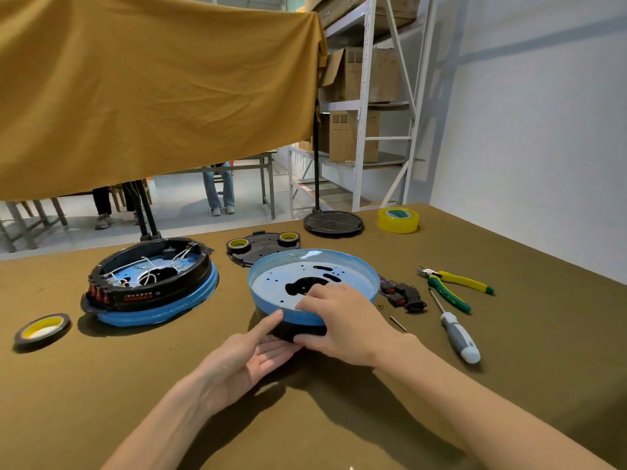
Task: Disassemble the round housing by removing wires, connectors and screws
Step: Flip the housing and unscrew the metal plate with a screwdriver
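Head view: round blue-rimmed metal housing [314,283] sits mid-table on the olive-brown cloth-covered table [509,385], open side up, pale perforated floor with black cut-outs showing. Right hand [342,323] grips its near rim: fingers curled over the blue edge into the pan, thumb underneath against the black lower part. Left hand [251,354] lies palm-up just beside the near-left edge, fingers mostly straight, index fingertip touching the blue rim; it holds nothing.

Left of this, a second round housing with a black inner ring and white wires [152,283], apart from the first. Behind, a black plastic plate [263,251] carrying two small tape rolls. Near left: roll of dark tape with a yellow core [42,329].

Right of the held housing: cluster of black connectors with thin wires [402,295], then green-and-yellow-handled pliers [454,286] and a grey-handled screwdriver [456,332], side by side. A small screw-like bit [397,323] lies near the right wrist. Far edge: clear yellowish tape roll [398,219] beside a black round stand base [333,223].
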Tool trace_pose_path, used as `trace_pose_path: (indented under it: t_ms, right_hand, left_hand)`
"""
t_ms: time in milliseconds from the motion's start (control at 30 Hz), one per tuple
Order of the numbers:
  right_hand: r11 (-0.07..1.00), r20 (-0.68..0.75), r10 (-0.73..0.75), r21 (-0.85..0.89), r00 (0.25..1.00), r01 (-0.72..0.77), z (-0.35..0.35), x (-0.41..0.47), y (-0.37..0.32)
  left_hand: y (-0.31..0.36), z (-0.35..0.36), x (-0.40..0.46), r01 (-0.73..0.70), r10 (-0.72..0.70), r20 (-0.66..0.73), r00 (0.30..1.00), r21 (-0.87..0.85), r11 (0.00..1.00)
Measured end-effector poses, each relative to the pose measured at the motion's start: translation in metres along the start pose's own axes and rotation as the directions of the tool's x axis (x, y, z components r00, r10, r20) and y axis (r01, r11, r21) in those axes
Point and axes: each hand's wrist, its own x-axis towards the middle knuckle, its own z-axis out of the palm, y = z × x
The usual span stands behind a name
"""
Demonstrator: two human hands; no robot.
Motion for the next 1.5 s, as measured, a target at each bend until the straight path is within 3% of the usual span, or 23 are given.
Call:
trace_pose_path:
  t_ms: [133,267,667,767,1233,1300,1367,1433,1500]
  right_hand:
    - [0.988,-0.099,0.105,0.124,0.990,-0.093,-0.008,0.003,0.010]
    - [0.992,-0.112,0.107,0.086,0.988,-0.098,-0.011,0.007,0.011]
    - [0.993,-0.149,0.100,0.079,0.984,-0.089,-0.021,0.014,0.016]
    - [0.999,-0.070,0.043,0.026,0.997,-0.041,-0.020,0.014,0.013]
    - [1.000,-0.044,0.029,0.012,0.999,-0.028,-0.017,-0.001,0.015]
    - [0.999,-0.091,0.039,0.028,0.995,-0.037,-0.017,-0.003,0.015]
    - [0.998,-0.120,0.044,0.054,0.992,-0.038,-0.015,-0.005,0.017]
    - [1.000,-0.010,-0.016,-0.024,1.000,0.016,-0.010,-0.010,0.013]
    - [0.998,-0.004,-0.035,-0.054,0.999,0.035,-0.005,-0.015,0.013]
  left_hand:
    - [-0.002,0.000,-0.001,0.030,-0.012,0.091,0.996,-0.208,0.978]
    - [-0.008,0.005,0.001,0.032,0.004,0.113,0.994,-0.316,0.948]
    - [-0.010,0.011,-0.005,-0.016,0.057,0.134,0.989,-0.293,0.956]
    - [-0.012,0.011,-0.005,-0.003,0.040,0.115,0.993,-0.298,0.955]
    - [-0.009,0.005,0.002,-0.047,0.061,0.127,0.990,-0.110,0.993]
    - [-0.008,0.007,0.000,-0.103,0.102,0.078,0.992,0.015,0.995]
    - [-0.008,0.007,0.001,-0.252,0.276,-0.040,0.960,0.296,0.921]
    - [-0.010,0.001,0.003,-0.326,0.512,-0.188,0.838,0.581,0.746]
    - [-0.010,-0.006,0.007,-0.325,0.656,-0.230,0.719,0.723,0.610]
